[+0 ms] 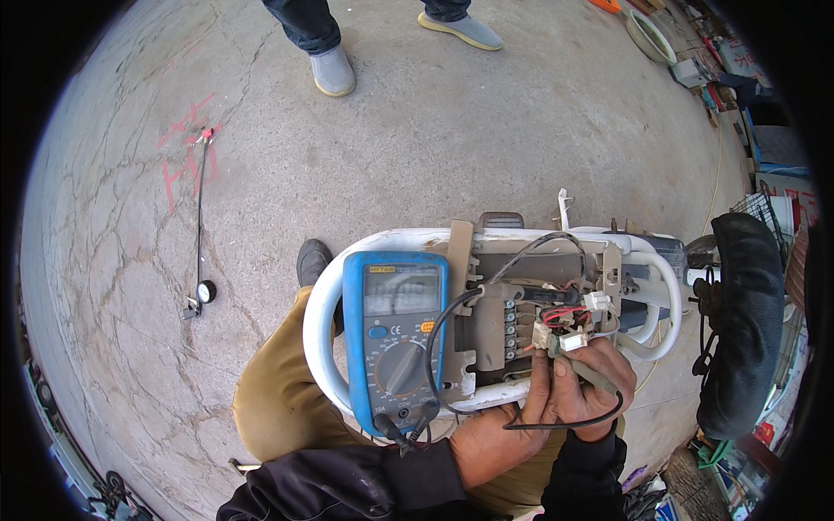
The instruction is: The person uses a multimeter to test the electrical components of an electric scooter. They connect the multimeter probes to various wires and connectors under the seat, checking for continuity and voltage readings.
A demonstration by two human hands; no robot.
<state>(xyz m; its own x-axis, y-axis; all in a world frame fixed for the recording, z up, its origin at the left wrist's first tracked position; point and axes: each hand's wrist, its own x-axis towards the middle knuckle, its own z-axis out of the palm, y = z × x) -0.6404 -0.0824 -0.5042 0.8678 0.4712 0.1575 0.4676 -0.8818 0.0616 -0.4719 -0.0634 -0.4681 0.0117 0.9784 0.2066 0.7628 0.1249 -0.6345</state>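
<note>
Crouching over a white metal frame point(326, 304), we see grey concrete floor point(504, 130) spread out beyond it, pale and dusty, webbed with cracks from eight to eleven o'clock. Pink painted marks point(169, 187) run across it at ten o'clock. A round gauge point(206, 291) lies on the concrete at nine o'clock, its thin hose point(201, 208) stretching up toward ten. Grey shoes point(333, 74) of another person stand at eleven and twelve o'clock.

Clutter lines the room's edge: a pale basin point(648, 35) between one and two o'clock, then boxes and goods down the right rim. At three o'clock we have a padded black seat point(738, 347), just beyond the frame.

At six o'clock a blue multimeter point(395, 334) rests over the frame's near end, face up. White connectors point(572, 341) with red wires sit at four o'clock, inside the frame. Our right hand point(599, 382), at four, is closed around a grey test probe point(596, 375). Our left hand point(504, 438), at five, has its fingers drawn narrow at the connectors; we cannot tell whether it grips one. A black cable point(556, 426) loops across both hands.
</note>
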